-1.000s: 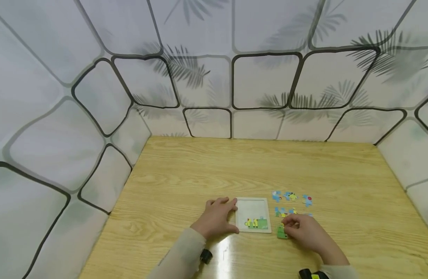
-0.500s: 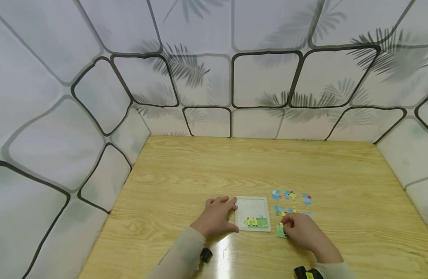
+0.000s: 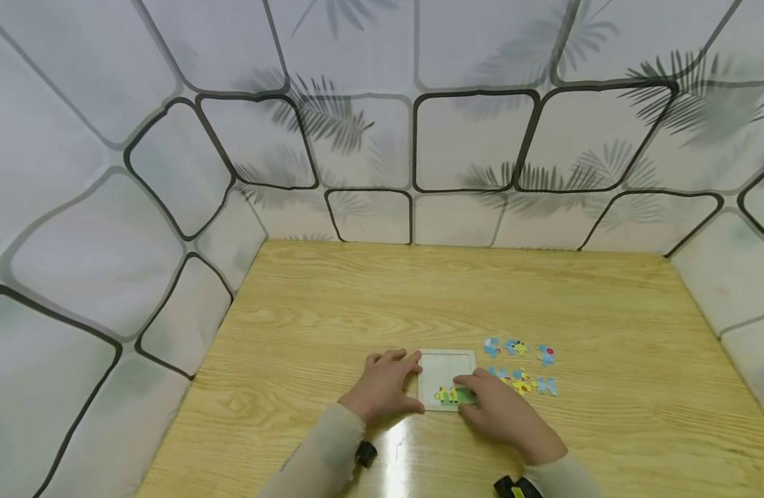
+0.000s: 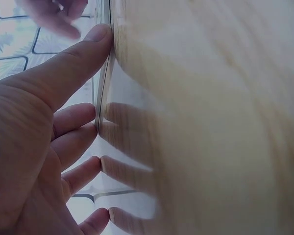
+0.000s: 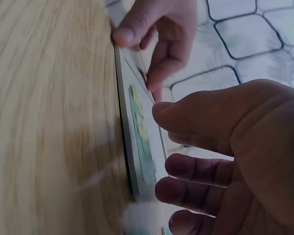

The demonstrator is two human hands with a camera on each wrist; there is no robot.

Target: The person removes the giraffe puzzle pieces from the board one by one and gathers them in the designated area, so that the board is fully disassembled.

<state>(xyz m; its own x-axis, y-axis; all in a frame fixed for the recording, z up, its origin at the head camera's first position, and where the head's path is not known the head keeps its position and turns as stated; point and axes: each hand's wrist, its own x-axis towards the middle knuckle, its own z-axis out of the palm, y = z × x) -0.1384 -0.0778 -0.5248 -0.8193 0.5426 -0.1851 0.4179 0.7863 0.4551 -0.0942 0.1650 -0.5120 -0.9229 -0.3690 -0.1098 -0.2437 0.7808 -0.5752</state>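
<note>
A square white puzzle tray (image 3: 446, 365) lies on the table, holding a few green and yellow pieces (image 3: 449, 395) along its near side. My left hand (image 3: 382, 386) touches the tray's left side; its thumb is at the near corner and the fingertips farther up the edge. Over the tray's right side, my right hand (image 3: 509, 415) reaches with thumb and forefinger apart above the green area. No piece shows between its fingers in the right wrist view. A blurred pale green shape (image 5: 141, 218) appears low there, beyond the tray's end. My right hand covers the spot where a green piece lay.
Right of the tray lie two rows of loose jigsaw pieces, among them a blue one (image 3: 490, 347), one with a red dot (image 3: 547, 355) and a yellow one (image 3: 522, 384). The wood-grain table (image 3: 332, 304) meets patterned wall panels (image 3: 469, 138) at its back and sides.
My right hand has left the green piece's place on the right and moved left to the tray, its thumb and forefinger now apart. My left hand stays at the tray's edge.
</note>
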